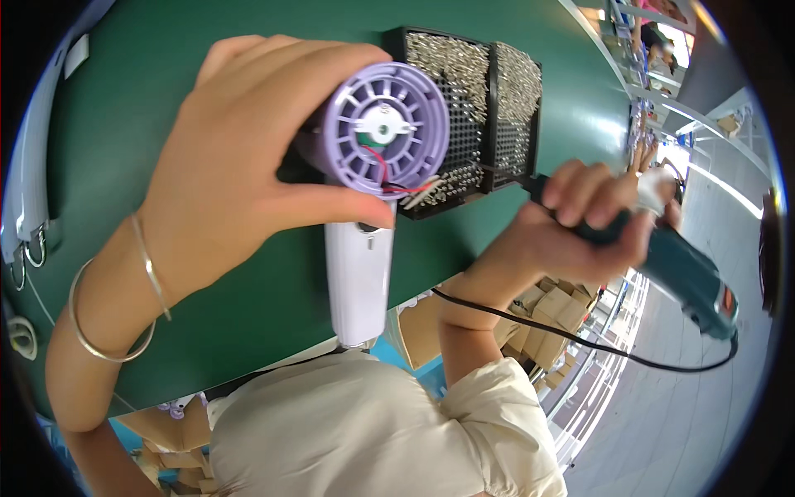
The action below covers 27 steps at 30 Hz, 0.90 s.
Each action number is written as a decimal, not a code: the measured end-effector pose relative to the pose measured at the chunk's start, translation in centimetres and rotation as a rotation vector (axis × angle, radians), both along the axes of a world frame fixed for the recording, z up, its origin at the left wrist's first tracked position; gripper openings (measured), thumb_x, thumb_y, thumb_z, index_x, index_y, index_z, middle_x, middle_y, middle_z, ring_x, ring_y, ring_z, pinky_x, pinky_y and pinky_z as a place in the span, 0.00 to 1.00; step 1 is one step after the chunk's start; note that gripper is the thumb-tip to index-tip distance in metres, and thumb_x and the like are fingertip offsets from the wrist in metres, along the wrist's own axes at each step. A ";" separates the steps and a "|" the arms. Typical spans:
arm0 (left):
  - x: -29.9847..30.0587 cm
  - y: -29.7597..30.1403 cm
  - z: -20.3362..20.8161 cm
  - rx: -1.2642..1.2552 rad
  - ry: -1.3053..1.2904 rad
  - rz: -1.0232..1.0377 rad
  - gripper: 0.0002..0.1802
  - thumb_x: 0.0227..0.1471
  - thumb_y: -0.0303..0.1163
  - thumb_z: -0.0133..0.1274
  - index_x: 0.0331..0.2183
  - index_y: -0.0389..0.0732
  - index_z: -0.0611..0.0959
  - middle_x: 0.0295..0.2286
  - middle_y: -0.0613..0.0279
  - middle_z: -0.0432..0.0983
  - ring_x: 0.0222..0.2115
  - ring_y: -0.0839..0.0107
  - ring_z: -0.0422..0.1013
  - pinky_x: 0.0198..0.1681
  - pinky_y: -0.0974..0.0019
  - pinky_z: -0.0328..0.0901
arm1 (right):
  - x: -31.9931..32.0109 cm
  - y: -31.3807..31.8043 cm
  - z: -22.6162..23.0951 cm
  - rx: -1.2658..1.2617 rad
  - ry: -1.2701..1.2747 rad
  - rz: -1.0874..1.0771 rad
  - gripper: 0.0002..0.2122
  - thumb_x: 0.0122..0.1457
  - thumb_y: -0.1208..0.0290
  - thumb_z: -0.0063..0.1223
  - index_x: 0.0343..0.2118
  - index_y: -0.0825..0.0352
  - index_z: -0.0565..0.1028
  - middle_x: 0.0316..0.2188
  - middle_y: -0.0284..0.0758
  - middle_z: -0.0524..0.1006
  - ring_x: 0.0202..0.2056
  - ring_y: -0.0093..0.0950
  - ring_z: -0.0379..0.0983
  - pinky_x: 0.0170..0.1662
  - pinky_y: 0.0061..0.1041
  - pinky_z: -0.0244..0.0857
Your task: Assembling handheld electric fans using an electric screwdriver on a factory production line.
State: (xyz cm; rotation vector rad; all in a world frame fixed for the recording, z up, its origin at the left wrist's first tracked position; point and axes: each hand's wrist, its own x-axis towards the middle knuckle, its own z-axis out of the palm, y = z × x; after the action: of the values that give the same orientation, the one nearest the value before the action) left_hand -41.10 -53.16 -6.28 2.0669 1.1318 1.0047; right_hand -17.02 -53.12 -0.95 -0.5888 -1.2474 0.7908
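My left hand (240,141) is closed around the round purple head of a hair dryer (358,273), whose white handle points down toward me. The head's open end faces up and shows a ring of ribs, a white centre piece, a bit of green and red and black wires. At the right, my right hand (592,215) grips a dark green corded electric screwdriver (683,273), somewhat blurred. Its thin bit points left, over the edge of a black divided tray (492,108) full of small metal screws. The bit stands apart from the hair dryer.
The tray rests on a green tabletop (248,319). From the screwdriver a black cord (571,334) loops below my right forearm. Cardboard boxes (553,319) stand beyond the table's near edge. Workers and benches appear at the far upper right; a white roll (22,338) lies at far left.
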 end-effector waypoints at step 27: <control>0.2 -0.3 -1.6 0.070 -0.119 -0.016 0.40 0.30 0.40 0.66 0.49 0.40 0.74 0.43 0.58 0.74 0.44 0.59 0.68 0.52 0.57 0.56 | -9.9 0.6 3.5 -0.133 -0.500 0.618 0.20 0.63 0.55 0.35 0.53 0.62 0.66 0.23 0.28 0.67 0.17 0.20 0.62 0.19 0.22 0.59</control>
State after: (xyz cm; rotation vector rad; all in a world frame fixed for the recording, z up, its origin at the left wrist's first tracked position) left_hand -40.90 -53.47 -7.88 2.0374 1.0312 1.1582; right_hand -26.97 -52.54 2.51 -0.5262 -1.8910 1.2971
